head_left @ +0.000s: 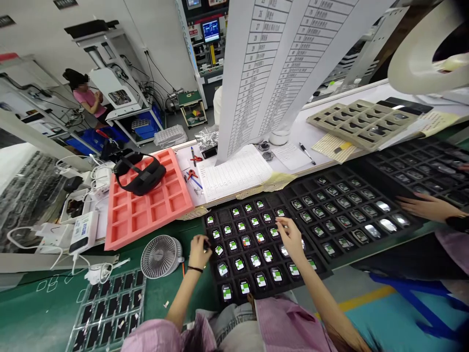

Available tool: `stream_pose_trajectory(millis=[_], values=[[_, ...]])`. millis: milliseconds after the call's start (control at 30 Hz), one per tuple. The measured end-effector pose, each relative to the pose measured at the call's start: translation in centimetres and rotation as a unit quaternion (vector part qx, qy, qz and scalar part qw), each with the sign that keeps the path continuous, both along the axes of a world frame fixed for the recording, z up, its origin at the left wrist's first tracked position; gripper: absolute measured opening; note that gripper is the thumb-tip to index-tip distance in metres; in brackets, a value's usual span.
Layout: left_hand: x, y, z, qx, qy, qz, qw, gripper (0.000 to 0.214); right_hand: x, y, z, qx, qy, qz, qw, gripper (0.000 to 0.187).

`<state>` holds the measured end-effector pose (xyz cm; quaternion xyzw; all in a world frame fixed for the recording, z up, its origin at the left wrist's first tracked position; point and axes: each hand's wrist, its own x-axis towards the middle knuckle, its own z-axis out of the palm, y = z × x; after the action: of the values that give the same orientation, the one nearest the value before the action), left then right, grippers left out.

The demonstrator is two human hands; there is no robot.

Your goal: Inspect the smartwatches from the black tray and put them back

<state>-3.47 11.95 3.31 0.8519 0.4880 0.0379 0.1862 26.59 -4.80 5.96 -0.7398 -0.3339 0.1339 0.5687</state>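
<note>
From my end of the feed, I judge the step in hand to be handling or checking the watches (239,264) one by one; they sit in rows in the black tray (222,215) along the near edge of the bench (157,298), most showing green-and-white screens. My right hand (290,238) is over the tray's right part, thumb and fingertips drawn together just beside a lit watch; I can't tell whether they pinch anything. My left hand (200,253) is curled at the tray's left edge, near the fan (161,256), with something dark at its fingertips, and I can't make out whether it grasps that. As I read it, the next move calls for a light fingertip hold on a single watch, lifted or set straight so the neighbours stay seated. I'd also keep clear of the co-worker's hand (427,205) over the trays toward the bench's right end.
</note>
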Motion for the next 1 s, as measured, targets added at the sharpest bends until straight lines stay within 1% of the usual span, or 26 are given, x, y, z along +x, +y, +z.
stream_pose_trajectory(millis=[67,100,167,233,300,367,400,433,500,533,600,667,733,767,900,1000], values=[[2.4,-1.8,0.1,-0.022,-0.038,-0.082,0.996,0.036,0.5,1.2,0.6,0.011,-0.016,0.001,1.000,0.023],[3.6,-2.5,0.0,-0.040,-0.036,-0.110,0.992,0.037,0.7,1.9,1.0,0.018,-0.026,-0.001,0.999,0.023],[5.8,-3.2,0.0,-0.077,-0.017,-0.142,0.987,0.039,1.3,3.3,1.9,0.033,-0.045,-0.007,0.998,0.022],[7.7,-3.2,0.5,-0.102,-0.021,-0.156,0.982,0.037,2.0,4.4,2.8,0.048,-0.063,-0.010,0.997,0.021],[10.0,-2.6,1.9,-0.099,-0.089,-0.180,0.975,0.030,2.7,5.2,3.6,0.062,-0.082,-0.007,0.995,0.020],[13.2,-1.7,4.1,-0.066,-0.205,-0.209,0.954,0.016,3.3,5.9,4.4,0.076,-0.107,-0.004,0.991,0.021],[15.0,-1.2,5.3,-0.048,-0.258,-0.214,0.941,0.013,3.6,6.2,4.8,0.082,-0.121,-0.004,0.989,0.022],[17.0,-0.7,6.4,-0.032,-0.302,-0.208,0.930,0.015,3.8,6.5,5.2,0.086,-0.136,-0.004,0.987,0.023],[20.9,0.4,8.1,-0.008,-0.359,-0.175,0.917,0.026,4.1,7.3,6.0,0.091,-0.170,-0.007,0.981,0.024],[22.5,1.0,8.6,-0.002,-0.374,-0.153,0.915,0.031,4.3,7.7,6.3,0.092,-0.186,-0.007,0.978,0.025],[25.1,1.9,8.9,-0.007,-0.385,-0.114,0.916,0.034,4.6,8.4,6.7,0.093,-0.220,-0.004,0.971,0.026],[26.5,2.6,8.6,-0.035,-0.381,-0.100,0.919,0.024,5.1,9.1,6.8,0.097,-0.247,0.002,0.964,0.027],[26.9,3.0,8.2,-0.066,-0.383,-0.104,0.915,0.012,5.7,9.6,6.6,0.100,-0.265,0.007,0.959,0.026],[26.9,3.1,8.0,-0.077,-0.390,-0.107,0.911,0.010,6.0,9.8,6.5,0.100,-0.269,0.009,0.958,0.026],[26.8,3.0,7.9,-0.104,-0.428,-0.097,0.893,0.014,7.0,10.3,6.1,0.094,-0.261,0.026,0.960,0.024],[27.1,3.0,8.1,-0.126,-0.440,-0.088,0.885,0.014,7.4,10.6,6.2,0.092,-0.256,0.040,0.961,0.025]])
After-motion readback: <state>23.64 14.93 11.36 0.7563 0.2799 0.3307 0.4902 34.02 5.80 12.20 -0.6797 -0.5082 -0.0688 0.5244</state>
